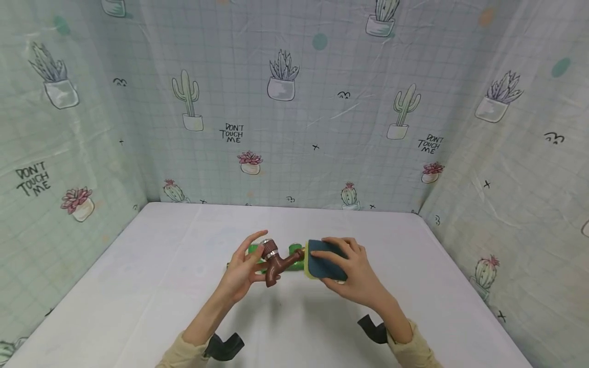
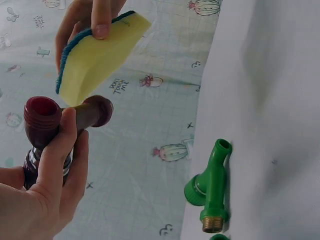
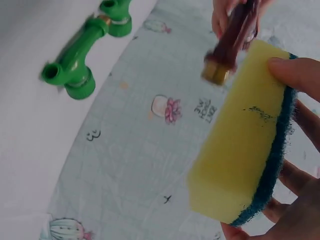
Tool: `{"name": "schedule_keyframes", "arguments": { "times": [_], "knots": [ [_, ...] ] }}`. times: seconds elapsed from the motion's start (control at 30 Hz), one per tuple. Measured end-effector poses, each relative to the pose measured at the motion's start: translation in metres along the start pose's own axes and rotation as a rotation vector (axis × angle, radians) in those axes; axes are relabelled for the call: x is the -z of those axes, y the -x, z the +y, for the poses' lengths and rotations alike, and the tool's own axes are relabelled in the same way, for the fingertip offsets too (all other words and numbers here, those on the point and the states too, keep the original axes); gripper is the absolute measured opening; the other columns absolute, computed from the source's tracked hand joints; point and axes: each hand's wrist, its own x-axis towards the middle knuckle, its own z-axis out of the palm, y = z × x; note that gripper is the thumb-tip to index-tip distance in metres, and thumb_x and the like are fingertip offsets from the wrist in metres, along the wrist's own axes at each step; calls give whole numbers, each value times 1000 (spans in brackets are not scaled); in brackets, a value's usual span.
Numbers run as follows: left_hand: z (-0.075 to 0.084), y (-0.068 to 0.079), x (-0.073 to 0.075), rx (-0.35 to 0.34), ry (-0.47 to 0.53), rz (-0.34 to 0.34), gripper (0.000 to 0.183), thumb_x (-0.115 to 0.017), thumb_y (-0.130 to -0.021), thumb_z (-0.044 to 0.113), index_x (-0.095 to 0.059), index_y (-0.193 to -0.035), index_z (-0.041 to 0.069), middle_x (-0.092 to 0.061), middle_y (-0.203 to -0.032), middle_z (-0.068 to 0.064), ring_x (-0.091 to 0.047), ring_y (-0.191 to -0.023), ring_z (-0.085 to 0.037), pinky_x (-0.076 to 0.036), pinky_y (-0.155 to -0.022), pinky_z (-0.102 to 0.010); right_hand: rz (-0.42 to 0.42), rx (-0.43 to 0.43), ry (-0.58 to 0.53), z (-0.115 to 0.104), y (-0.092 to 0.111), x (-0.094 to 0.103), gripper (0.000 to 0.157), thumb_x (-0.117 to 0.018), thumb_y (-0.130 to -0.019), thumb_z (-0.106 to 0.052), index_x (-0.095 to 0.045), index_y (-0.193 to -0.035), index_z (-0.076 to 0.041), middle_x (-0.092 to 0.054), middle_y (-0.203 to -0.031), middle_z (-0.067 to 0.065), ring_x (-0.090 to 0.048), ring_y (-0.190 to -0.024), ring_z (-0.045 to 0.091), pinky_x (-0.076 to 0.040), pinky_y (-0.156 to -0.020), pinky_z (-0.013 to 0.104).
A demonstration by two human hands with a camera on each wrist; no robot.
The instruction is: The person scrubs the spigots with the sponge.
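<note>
My left hand [image 1: 236,277] grips a reddish-brown tap [image 1: 278,265] by its ribbed knob, holding it above the table. The tap's spout points down toward me, and its brass threaded end [image 3: 216,73] points right. A yellow sponge [image 3: 240,135] with a dark blue scouring layer is pinched between the thumb and fingers of my right hand [image 1: 356,271]. Its yellow side faces the tap, close to the brass end; whether they touch I cannot tell. Beyond the hands, a green tap [image 2: 216,182] lies on the table, with another green tap [image 3: 119,17] beside it.
The white table [image 1: 184,245] is backed and flanked by a cactus-print curtain [image 1: 313,122]. Black straps [image 1: 224,347] hang by both wrists. In the head view, the hands and brown tap partly hide the green taps.
</note>
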Motion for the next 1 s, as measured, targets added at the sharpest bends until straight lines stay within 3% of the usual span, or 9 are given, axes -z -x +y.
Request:
{"name": "schedule_keyframes", "arguments": {
  "times": [0.17, 0.33, 0.47, 0.6, 0.77, 1.0],
  "knots": [
    [1, 0, -2, 20, -82, -48, 41, -49, -91, 28, -42, -128, 10, -51, -107, -8, -65, -85, -24, -53, -68, -51, 8, 21, -52, 13, -8, 1, 55, -75, -69, -21, -55, -119, -31, -45, -130, 4, -34, -114, 21, -33, -84, 50],
    [1, -1, -3, 13, -205, -48, 42, -64, -82, 17, -47, -119, 10, -55, -97, -10, -64, -75, -19, -54, -62, -49, -38, 6, -103, 17, -11, 0, 53, -73, -71, -20, -54, -120, -31, -42, -133, 3, -32, -117, 20, -31, -89, 52],
    [1, -1, -4, -14, -242, -57, 47, -67, -79, 12, -46, -120, 4, -55, -98, -14, -63, -75, -19, -54, -59, -47, -48, -4, -107, 17, -11, -1, 53, -71, -72, -19, -52, -120, -32, -41, -134, 2, -32, -118, 21, -32, -91, 54],
    [2, -1, -5, -6, -187, -23, 47, -64, -81, 11, -43, -123, 3, -56, -97, -12, -62, -74, -18, -55, -60, -44, -45, 26, -106, 15, -4, 0, 55, -72, -70, -17, -52, -118, -33, -40, -134, 1, -31, -118, 21, -40, -86, 51],
    [3, 0, -3, 66, -65, 35, 48, -58, -86, 10, -37, -129, 5, -55, -101, -10, -64, -75, -18, -56, -62, -39, -6, 100, -48, 15, 6, -3, 56, -74, -64, -14, -55, -114, -32, -41, -133, 1, -28, -120, 23, -42, -84, 52],
    [2, -2, 1, 149, 116, 67, 44, -51, -90, 13, -33, -131, 10, -49, -109, -8, -61, -84, -17, -56, -67, -33, 17, 224, 73, 19, 11, -2, 57, -76, -57, -12, -59, -107, -32, -45, -128, 4, -32, -118, 25, -27, -94, 55]
  ]
}}
